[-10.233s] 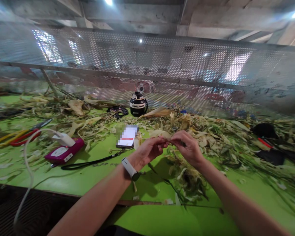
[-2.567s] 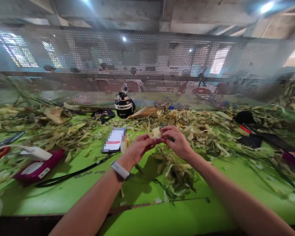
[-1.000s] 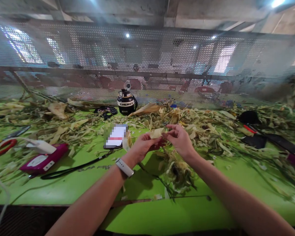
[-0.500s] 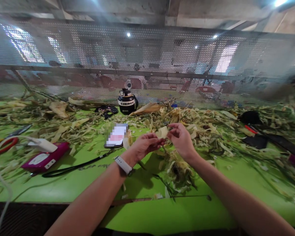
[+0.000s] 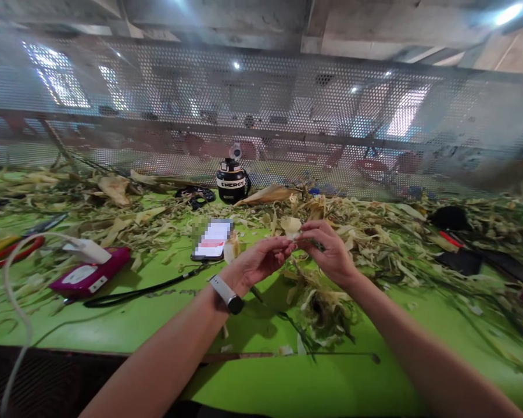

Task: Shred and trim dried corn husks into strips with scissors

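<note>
My left hand point(image 5: 261, 261) and my right hand point(image 5: 329, 252) meet above the green table point(image 5: 126, 313), fingertips pinched together. Between them they hold a pale strip of corn husk point(image 5: 291, 225), whose curled end stands up above the fingers. A white-strapped watch point(image 5: 227, 294) sits on my left wrist. Under the hands lies a clump of husks and stalks point(image 5: 320, 302).
Husk scraps point(image 5: 375, 232) litter the table's far half. A phone point(image 5: 212, 239) with a black lanyard lies left of my hands, a magenta device point(image 5: 89, 273) with white cable farther left, red-handled scissors point(image 5: 9, 249) at the left edge. A black bottle point(image 5: 232, 181) stands by the perforated metal screen point(image 5: 287, 116).
The husk piece has been turned and worked between the fingers and now curls upward. Both hands stay together at the same spot; the view has shifted a little.
</note>
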Motion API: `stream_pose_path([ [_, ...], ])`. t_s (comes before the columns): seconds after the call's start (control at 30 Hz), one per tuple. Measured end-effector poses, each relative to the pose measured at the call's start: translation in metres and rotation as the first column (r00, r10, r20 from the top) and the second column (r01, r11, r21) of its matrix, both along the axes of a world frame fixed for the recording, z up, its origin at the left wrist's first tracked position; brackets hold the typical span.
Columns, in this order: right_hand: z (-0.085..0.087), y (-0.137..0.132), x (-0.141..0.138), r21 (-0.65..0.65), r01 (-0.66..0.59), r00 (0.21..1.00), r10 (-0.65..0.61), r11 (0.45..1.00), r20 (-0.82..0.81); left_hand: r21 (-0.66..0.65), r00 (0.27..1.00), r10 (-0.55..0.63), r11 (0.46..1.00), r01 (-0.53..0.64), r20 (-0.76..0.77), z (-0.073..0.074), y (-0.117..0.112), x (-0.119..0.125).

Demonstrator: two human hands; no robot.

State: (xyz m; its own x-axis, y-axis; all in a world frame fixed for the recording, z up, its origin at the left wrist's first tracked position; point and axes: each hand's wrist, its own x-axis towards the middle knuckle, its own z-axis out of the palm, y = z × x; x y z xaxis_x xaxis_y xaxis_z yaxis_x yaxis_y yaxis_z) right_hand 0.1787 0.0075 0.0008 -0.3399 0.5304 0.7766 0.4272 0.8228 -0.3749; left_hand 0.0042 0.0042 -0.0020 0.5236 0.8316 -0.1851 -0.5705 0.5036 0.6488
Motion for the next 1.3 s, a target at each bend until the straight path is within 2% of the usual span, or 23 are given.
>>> stream_pose_path([
  [0.23, 0.000, -0.001, -0.001, 0.026, 0.030, 0.999, -0.029, 0.999, -0.030, 0.026, 1.000, 0.020, 0.999, -0.020, 0.007, -0.006, 0.001, 0.002],
  [0.4, -0.002, -0.003, -0.004, -0.117, 0.049, 0.992, -0.061, 0.992, -0.107, 0.087, 0.993, 0.102, 0.991, -0.097, -0.053, -0.008, -0.005, 0.006],
  [0.53, -0.006, -0.004, -0.010, -0.332, 0.024, 0.972, -0.101, 0.943, -0.214, 0.135, 0.963, 0.237, 0.966, -0.219, -0.130, -0.008, -0.011, 0.010],
  [0.67, -0.007, -0.004, -0.014, -0.506, -0.053, 0.938, -0.131, 0.861, -0.321, 0.230, 0.942, 0.288, 0.941, -0.247, -0.171, -0.008, -0.013, 0.012],
  [0.9, -0.003, -0.004, -0.015, -0.574, -0.153, 0.892, -0.138, 0.804, -0.430, 0.352, 0.903, 0.338, 0.906, -0.235, -0.267, -0.012, -0.011, 0.012],
  [1.03, -0.001, -0.004, -0.012, -0.643, -0.244, 0.847, -0.163, 0.726, -0.506, 0.332, 0.910, 0.297, 0.923, -0.196, -0.288, -0.013, -0.009, 0.011],
  [1.1, -0.001, -0.004, -0.011, -0.660, -0.264, 0.833, -0.180, 0.703, -0.524, 0.301, 0.916, 0.280, 0.934, -0.192, -0.286, -0.012, -0.009, 0.010],
  [1.3, -0.003, -0.003, -0.013, -0.676, -0.251, 0.835, -0.198, 0.693, -0.513, 0.194, 0.930, 0.262, 0.957, -0.216, -0.258, -0.010, -0.009, 0.012],
])
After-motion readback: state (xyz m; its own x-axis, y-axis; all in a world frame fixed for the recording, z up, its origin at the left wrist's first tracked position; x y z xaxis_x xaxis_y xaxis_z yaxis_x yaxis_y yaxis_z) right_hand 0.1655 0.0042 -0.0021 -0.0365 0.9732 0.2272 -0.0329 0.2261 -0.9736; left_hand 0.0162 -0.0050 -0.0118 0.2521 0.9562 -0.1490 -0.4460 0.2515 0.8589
